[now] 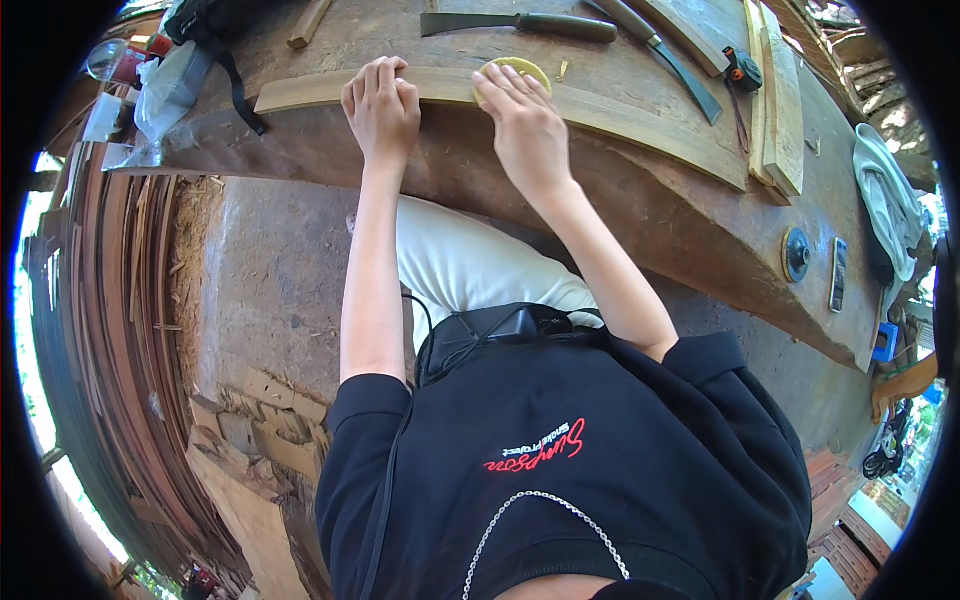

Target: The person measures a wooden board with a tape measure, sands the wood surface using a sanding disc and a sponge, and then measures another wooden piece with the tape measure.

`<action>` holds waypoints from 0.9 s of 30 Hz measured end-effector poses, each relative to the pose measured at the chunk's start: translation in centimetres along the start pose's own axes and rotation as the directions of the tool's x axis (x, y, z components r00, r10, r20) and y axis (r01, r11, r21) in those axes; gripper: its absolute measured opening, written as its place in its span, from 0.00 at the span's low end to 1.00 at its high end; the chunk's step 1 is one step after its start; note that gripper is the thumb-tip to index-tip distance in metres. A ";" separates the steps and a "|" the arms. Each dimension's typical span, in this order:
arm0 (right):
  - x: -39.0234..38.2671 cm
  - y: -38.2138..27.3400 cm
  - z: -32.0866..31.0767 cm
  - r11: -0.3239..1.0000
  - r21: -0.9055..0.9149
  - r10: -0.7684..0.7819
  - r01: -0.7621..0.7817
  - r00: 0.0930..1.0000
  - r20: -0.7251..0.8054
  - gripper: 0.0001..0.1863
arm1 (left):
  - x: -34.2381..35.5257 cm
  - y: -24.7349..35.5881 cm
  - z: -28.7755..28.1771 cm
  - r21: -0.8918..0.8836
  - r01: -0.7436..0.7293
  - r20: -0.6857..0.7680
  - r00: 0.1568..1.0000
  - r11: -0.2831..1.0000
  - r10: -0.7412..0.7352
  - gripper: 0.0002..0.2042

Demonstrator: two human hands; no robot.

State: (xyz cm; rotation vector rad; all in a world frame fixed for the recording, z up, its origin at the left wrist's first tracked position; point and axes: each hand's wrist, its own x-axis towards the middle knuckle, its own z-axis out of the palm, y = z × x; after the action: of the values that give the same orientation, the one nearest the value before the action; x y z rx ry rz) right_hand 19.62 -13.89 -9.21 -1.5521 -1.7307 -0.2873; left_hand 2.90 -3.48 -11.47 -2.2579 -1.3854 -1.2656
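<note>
Plank (440,85) gripped by left hand (383,115); pad (534,70) covered by outstretched right hand (530,130): best pressed flat, evenly, plank held steady.

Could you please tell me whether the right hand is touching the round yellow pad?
Touching: in the head view, the right hand rests its fingers on the round yellow pad.

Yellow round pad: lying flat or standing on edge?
Flat: the yellow round pad shows its broad face upward, overlapping the wooden strip, with the right hand lying over it.
</note>
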 end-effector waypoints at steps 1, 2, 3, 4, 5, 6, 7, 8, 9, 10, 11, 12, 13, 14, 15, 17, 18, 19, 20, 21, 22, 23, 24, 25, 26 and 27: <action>0.1 -0.2 0.0 0.999 0.036 -0.005 0.004 1.000 0.008 0.15 | -0.1 0.0 0.0 0.003 0.000 0.005 1.000 1.000 0.000 0.10; -0.7 0.4 -0.8 1.000 0.023 -0.012 0.012 1.000 0.000 0.15 | -0.3 -0.7 -0.5 0.017 0.011 0.006 1.000 1.000 -0.011 0.10; -1.5 1.5 -2.6 1.000 -0.018 0.002 -0.002 1.000 0.009 0.16 | -0.5 -1.2 -0.5 0.021 0.002 0.006 1.000 1.000 -0.002 0.10; -2.3 2.7 -4.7 0.998 -0.044 0.039 -0.038 0.999 0.012 0.17 | -0.8 -1.5 -0.7 0.026 -0.009 0.008 1.000 1.000 0.008 0.10; -3.4 5.2 -6.6 0.986 -0.154 0.064 -0.062 0.998 0.004 0.17 | -0.7 -1.4 -0.8 0.016 -0.006 0.010 1.000 1.000 0.006 0.10; -4.4 6.9 -8.7 0.970 -0.209 0.120 -0.122 0.993 -0.023 0.16 | -0.6 -1.4 -0.9 0.007 -0.007 0.005 1.000 1.000 0.007 0.10; -5.4 9.1 -10.5 0.945 -0.256 0.201 -0.203 0.979 -0.035 0.15 | -0.5 -1.2 -0.9 -0.002 -0.010 -0.002 1.000 1.000 0.010 0.10; -5.7 9.8 -12.0 0.923 -0.215 0.314 -0.320 0.947 -0.064 0.15 | -0.5 -1.2 -0.8 -0.005 -0.004 -0.004 1.000 1.000 0.004 0.10; -5.9 10.3 -12.0 0.923 -0.252 0.281 -0.292 0.956 -0.079 0.15 | -0.5 -1.2 -0.7 -0.007 -0.004 -0.012 1.000 1.000 0.004 0.10; -5.9 10.7 -11.8 0.922 -0.285 0.247 -0.263 0.965 -0.092 0.14 | -0.5 -1.2 -0.8 -0.004 -0.004 -0.020 1.000 1.000 0.004 0.10; -5.3 9.9 -10.5 0.920 -0.296 0.248 -0.256 0.967 -0.063 0.14 | -0.6 -1.1 -0.8 0.004 -0.002 -0.021 1.000 1.000 0.002 0.10; -4.2 8.2 -8.7 0.919 -0.307 0.248 -0.247 0.968 -0.036 0.13 | -0.7 -1.0 -0.8 0.007 0.011 -0.018 1.000 1.000 -0.011 0.09; -2.9 6.4 -6.7 0.962 -0.237 0.141 -0.137 0.990 -0.001 0.13 | -0.5 -0.9 -0.7 0.013 0.021 -0.020 1.000 1.000 -0.020 0.09; -1.7 4.5 -4.4 0.987 -0.158 0.032 -0.027 0.999 0.025 0.13 | -0.5 -1.0 -0.7 0.027 0.017 -0.024 1.000 1.000 -0.016 0.09; -0.6 3.0 -2.2 0.996 -0.093 -0.014 0.016 1.000 0.023 0.14 | -0.4 -0.9 -0.5 0.003 -0.001 -0.023 1.000 1.000 0.001 0.09; 0.7 1.4 -0.1 0.998 -0.020 -0.067 0.067 0.998 0.011 0.14 | -0.1 -0.5 -0.7 -0.082 0.048 0.122 0.992 0.995 -0.037 0.12; 1.1 0.9 0.2 0.997 0.053 -0.059 0.059 0.998 0.006 0.15 | 0.1 -0.2 -1.0 -0.070 0.046 0.115 0.993 0.996 -0.038 0.12; 1.4 0.6 0.2 0.991 0.122 -0.051 0.051 0.999 0.001 0.16 | 0.3 0.4 -0.9 -0.091 0.068 0.171 0.984 0.993 -0.052 0.14; 1.6 0.3 -0.1 0.988 0.139 -0.064 0.063 0.998 -0.002 0.16 | 0.4 0.8 -1.2 -0.101 0.098 0.225 0.972 0.990 -0.073 0.16; 1.5 0.3 -1.2 0.967 0.256 -0.011 0.020 0.999 -0.038 0.17 | 0.6 1.7 -1.7 -0.178 0.136 0.274 0.958 0.975 -0.083 0.19; 1.4 0.6 -2.4 0.930 0.368 0.047 -0.020 0.997 -0.065 0.17 | 0.8 3.0 -2.0 -0.169 0.074 0.266 0.964 0.983 -0.027 0.20; 1.3 1.1 -3.8 0.925 0.376 0.094 -0.057 0.992 -0.081 0.15 | 0.9 4.7 -2.7 -0.162 0.011 0.261 0.965 0.987 0.032 0.21; 1.0 2.1 -5.2 0.920 0.381 0.144 -0.098 0.985 -0.094 0.14 | 0.8 6.5 -2.9 -0.164 -0.050 0.252 0.963 0.985 0.091 0.22; 0.3 3.7 -6.2 0.906 0.366 0.247 -0.215 0.968 -0.043 0.13 | 0.6 8.3 -2.8 -0.171 -0.112 0.245 0.957 0.979 0.152 0.22; -0.2 5.4 -7.1 0.881 0.342 0.348 -0.328 0.937 0.003 0.14 | 0.1 9.7 -2.3 -0.175 -0.110 0.243 0.958 0.978 0.151 0.22; -0.5 6.7 -7.5 0.882 0.343 0.343 -0.324 0.939 0.004 0.14 | -0.6 10.6 -1.6 -0.182 -0.129 0.264 0.949 0.975 0.175 0.22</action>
State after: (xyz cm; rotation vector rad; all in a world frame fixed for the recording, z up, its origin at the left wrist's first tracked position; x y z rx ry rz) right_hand 28.70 -17.43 -6.64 -1.5310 -1.3503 0.1369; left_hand 10.43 -10.45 -8.41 -2.6834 -1.1960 -1.0790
